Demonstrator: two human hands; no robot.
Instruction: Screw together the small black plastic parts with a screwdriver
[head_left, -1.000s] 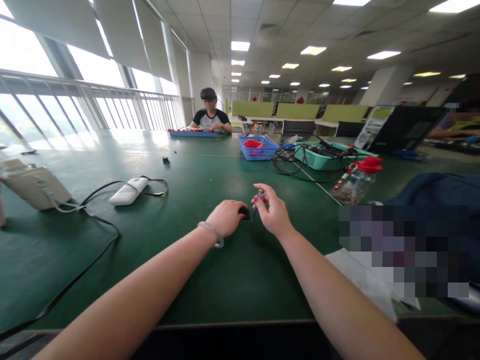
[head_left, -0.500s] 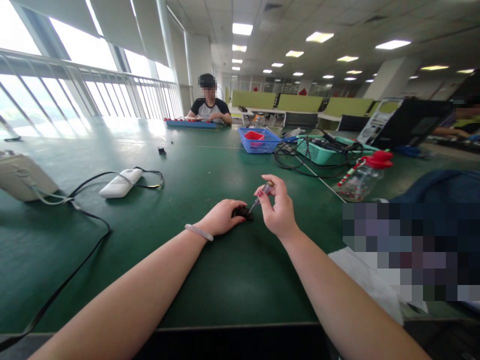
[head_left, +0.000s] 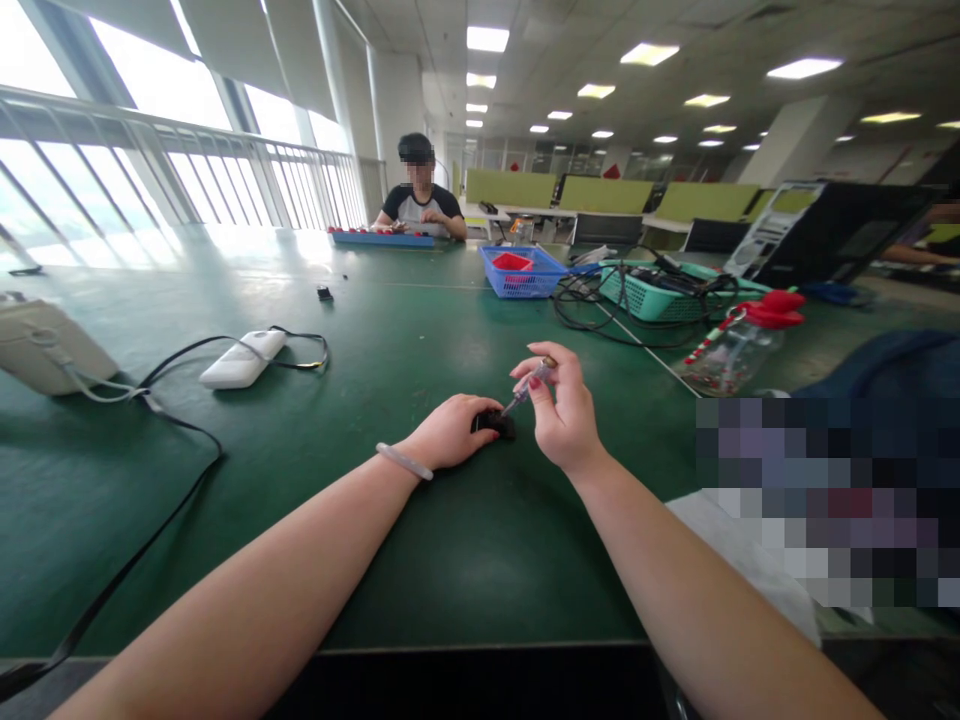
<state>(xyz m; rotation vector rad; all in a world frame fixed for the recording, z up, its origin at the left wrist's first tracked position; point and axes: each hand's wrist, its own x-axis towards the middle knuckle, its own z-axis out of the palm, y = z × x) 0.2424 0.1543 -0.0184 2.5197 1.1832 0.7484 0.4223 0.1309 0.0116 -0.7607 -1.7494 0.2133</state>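
Observation:
My left hand [head_left: 457, 430] rests on the green table [head_left: 420, 560] and is closed around a small black part [head_left: 498, 424], whose kind I cannot make out. Fingers cover its left side. A screwdriver [head_left: 531, 386] with a clear handle is pinched in my right hand [head_left: 566, 410]. It slants down to the left, and its tip meets the top of the black part or sits very close to it. A pale bracelet circles my left wrist.
Left of my hands lie a white power bank [head_left: 244, 362] and a black strap [head_left: 187, 425]. Ahead are a blue basket [head_left: 525, 284], a green basket [head_left: 652, 300] with cables, and a bottle with a red lid [head_left: 776, 308]. Across the table sits a person [head_left: 420, 205].
The view has shifted slightly. The screwdriver leans at a flatter angle and its handle has moved a little right with my right hand. My left hand keeps its hold on the black part.

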